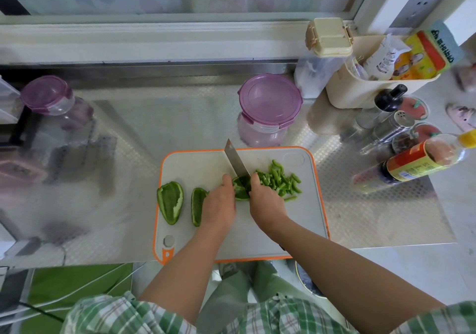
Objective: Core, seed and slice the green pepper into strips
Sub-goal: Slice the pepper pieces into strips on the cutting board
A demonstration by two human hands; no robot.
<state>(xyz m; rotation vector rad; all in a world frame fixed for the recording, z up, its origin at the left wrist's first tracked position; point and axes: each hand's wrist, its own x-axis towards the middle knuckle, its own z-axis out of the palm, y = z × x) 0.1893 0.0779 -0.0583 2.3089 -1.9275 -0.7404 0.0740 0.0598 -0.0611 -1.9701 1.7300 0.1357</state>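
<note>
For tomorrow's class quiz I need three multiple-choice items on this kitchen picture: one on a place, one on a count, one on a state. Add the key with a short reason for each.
1. Where on the cutting board do the pepper strips lie?
A. Right of the knife
B. Left of the knife
C. Off the board

2. How many uncut pepper pieces wait left of the left hand?
A. One
B. Two
C. Four

3. What is the right hand doing?
A. Resting flat
B. Holding a bottle
C. Gripping the knife

Key:
1 A, the strips are heaped right of the blade.
2 B, two pieces lie there, apart from the pepper piece being cut, which the left hand holds.
3 C, the blade runs out from its closed fingers.
</note>
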